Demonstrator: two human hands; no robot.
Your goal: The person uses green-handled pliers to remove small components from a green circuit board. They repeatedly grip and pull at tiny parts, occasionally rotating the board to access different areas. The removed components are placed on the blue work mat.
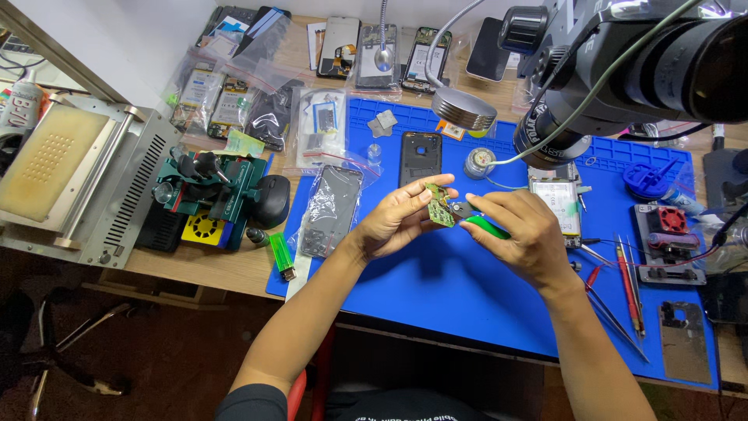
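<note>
My left hand [397,221] pinches a small green circuit board [440,207] above the blue work mat [436,296]. My right hand [520,238] grips a green-handled cutter [481,224], and its metal tip touches the board's right edge. Both hands hover over the middle of the mat, just in front of a black phone back cover [421,157]. An opened phone [555,203] with its battery showing lies right behind my right hand.
A microscope [623,70] and gooseneck lamp [464,107] hang over the mat's far side. Tweezers and screwdrivers [623,288] lie at the right. A green clamp jig [210,191], a lighter [282,256], bagged phone parts [331,206] and a grey heating machine [70,171] are at the left.
</note>
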